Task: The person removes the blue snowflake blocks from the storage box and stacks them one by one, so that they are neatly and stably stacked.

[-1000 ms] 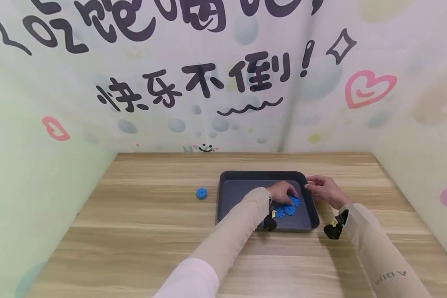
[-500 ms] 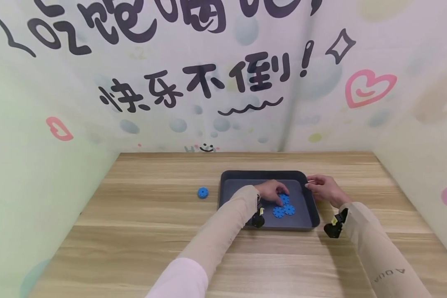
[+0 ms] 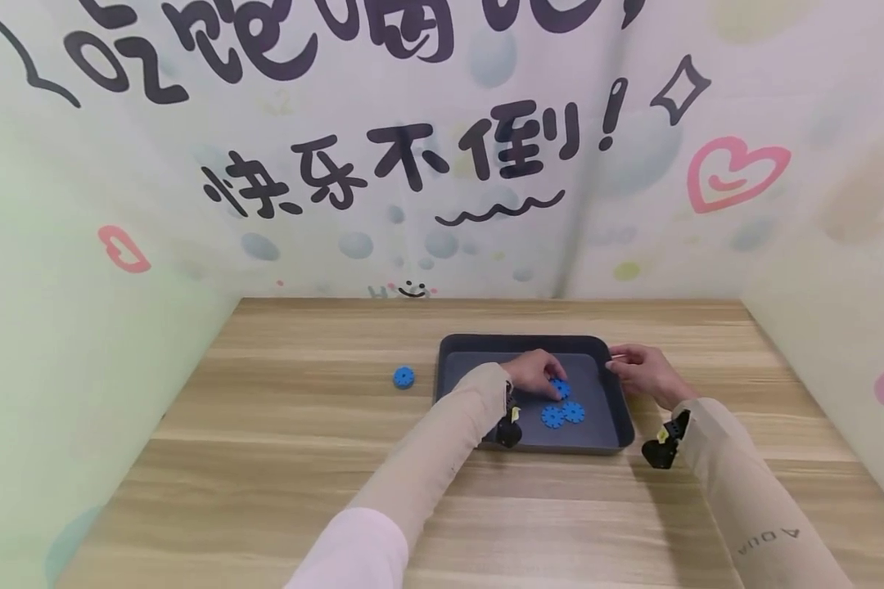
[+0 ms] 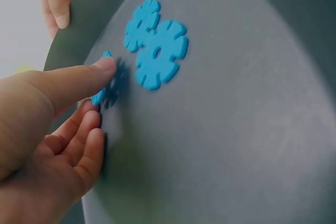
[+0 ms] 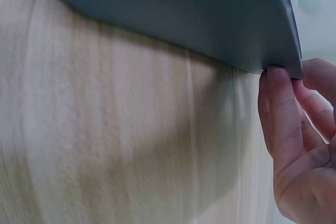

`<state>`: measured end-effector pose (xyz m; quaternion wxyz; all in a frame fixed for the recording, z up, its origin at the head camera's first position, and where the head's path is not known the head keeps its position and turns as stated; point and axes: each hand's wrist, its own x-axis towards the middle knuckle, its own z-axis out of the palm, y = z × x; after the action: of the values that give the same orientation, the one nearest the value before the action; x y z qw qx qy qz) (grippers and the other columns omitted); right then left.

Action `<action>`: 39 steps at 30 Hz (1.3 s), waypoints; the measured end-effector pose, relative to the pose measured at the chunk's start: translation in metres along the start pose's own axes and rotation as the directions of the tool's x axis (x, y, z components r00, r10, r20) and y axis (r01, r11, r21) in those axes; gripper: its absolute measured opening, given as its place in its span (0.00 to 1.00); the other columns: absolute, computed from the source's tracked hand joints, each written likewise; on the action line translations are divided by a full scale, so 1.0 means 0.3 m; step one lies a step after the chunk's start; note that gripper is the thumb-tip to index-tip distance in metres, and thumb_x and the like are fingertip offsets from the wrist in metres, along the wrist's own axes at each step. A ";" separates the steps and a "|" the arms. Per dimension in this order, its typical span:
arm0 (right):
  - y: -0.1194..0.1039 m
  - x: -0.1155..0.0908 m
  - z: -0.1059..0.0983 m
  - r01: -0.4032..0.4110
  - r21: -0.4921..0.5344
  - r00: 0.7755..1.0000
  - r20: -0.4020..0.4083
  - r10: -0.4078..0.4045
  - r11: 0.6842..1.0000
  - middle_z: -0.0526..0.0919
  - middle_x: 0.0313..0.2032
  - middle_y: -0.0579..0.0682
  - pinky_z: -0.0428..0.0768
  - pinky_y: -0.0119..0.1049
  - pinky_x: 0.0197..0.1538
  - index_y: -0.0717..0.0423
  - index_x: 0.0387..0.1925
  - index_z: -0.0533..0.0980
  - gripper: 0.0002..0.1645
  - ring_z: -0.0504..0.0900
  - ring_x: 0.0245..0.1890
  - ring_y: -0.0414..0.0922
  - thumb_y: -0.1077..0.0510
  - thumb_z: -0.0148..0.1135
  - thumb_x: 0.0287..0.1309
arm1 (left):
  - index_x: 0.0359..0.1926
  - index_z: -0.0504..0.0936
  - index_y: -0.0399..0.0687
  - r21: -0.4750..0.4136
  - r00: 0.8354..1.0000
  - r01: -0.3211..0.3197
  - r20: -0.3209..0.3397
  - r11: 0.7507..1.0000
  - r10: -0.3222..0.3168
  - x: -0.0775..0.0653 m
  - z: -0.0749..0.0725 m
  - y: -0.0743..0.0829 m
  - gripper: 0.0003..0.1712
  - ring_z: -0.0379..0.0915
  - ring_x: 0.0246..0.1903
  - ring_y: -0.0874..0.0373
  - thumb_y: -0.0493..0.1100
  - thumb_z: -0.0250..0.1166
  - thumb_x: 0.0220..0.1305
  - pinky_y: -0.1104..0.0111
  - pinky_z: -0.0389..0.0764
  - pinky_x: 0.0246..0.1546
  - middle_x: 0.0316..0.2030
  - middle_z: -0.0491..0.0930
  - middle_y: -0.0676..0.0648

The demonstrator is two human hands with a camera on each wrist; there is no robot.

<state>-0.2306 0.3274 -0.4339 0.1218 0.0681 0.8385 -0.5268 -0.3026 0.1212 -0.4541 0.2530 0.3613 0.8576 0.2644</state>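
Over the dark grey baking tray (image 3: 479, 348), my left hand (image 3: 536, 372) pinches a blue notched plastic disc (image 4: 98, 98) between thumb and fingers. The disc is seen nearly edge-on in the left wrist view, its shadow falling on the tray floor. Two more blue notched discs (image 3: 552, 417) lie flat beside it, one partly overlapping the other. At the tray's right side my right hand (image 3: 644, 375) grips the rim, with fingers (image 5: 283, 114) against the outer wall. Left of the tray, another blue notched piece (image 3: 403, 377) sits on the table; it looks thick, maybe stacked.
The tray stands on a wood-grain table (image 3: 280, 458). Behind it hangs a printed wall cloth (image 3: 383, 221) with dark lettering, and side walls enclose the table left and right. Both wrists carry small black cameras (image 3: 511, 427).
My left hand has shifted left inside the tray, drawing one disc away from the right wall and apart from the other two. The right hand keeps its place at the rim.
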 end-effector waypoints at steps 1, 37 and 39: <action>0.001 0.000 -0.002 0.005 -0.001 1.000 -0.002 -0.005 1.000 0.75 0.39 0.55 0.77 0.33 0.36 0.70 0.57 0.60 0.29 0.74 0.31 0.38 0.58 0.54 0.58 | 0.42 0.80 0.44 -0.004 1.000 -0.001 -0.008 1.000 0.001 -0.022 -0.014 0.015 0.18 0.70 0.36 0.62 0.39 0.69 0.46 0.78 0.69 0.37 0.36 0.78 0.49; 0.008 0.001 -0.002 0.001 -0.008 1.000 0.001 -0.001 1.000 0.74 0.43 0.58 0.77 0.35 0.38 0.69 0.58 0.60 0.30 0.75 0.33 0.39 0.56 0.54 0.59 | 0.47 0.75 0.32 -0.229 0.920 -0.122 -0.391 0.966 0.023 -0.508 -0.233 -0.276 0.22 0.71 0.37 0.55 0.39 0.65 0.52 0.69 0.75 0.39 0.38 0.75 0.42; 0.010 0.001 0.000 0.014 0.007 1.000 0.005 -0.014 1.000 0.74 0.41 0.56 0.77 0.34 0.37 0.70 0.58 0.59 0.30 0.75 0.32 0.38 0.57 0.54 0.58 | 0.48 0.74 0.32 -0.240 0.914 -0.119 -0.406 0.963 0.012 -0.537 -0.233 -0.297 0.22 0.71 0.37 0.54 0.38 0.65 0.52 0.68 0.75 0.39 0.39 0.75 0.42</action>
<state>-0.2302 0.3288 -0.4366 0.1202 0.0615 0.8369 -0.5305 -0.2912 -0.0725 -0.4204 0.1080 0.2919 0.8364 0.4513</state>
